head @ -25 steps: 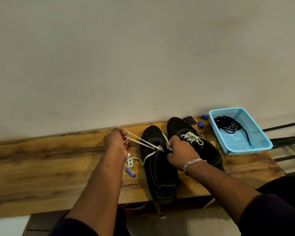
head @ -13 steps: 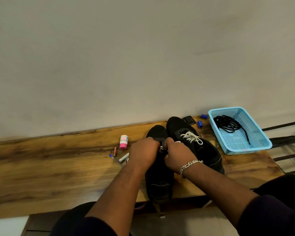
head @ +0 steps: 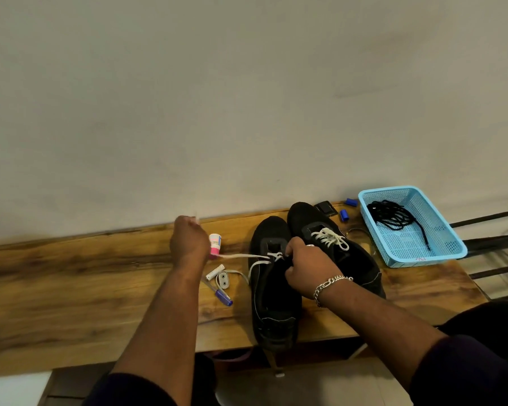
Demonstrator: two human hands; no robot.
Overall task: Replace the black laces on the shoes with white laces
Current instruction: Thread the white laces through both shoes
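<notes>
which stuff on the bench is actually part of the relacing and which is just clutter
Job:
left shoe
right shoe
white lace, pulled by left hand
right hand
black laces in blue basket

Clutter:
pink-and-white bottle
blue pen
blue caps
white battery

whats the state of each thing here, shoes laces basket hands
left shoe: upright on the table, white lace only partly threaded
right shoe: upright, laced in white and tied
black laces: loose pile in the blue basket
left hand: pulling the white lace out taut to the side
right hand: gripping the left shoe at its eyelets
</notes>
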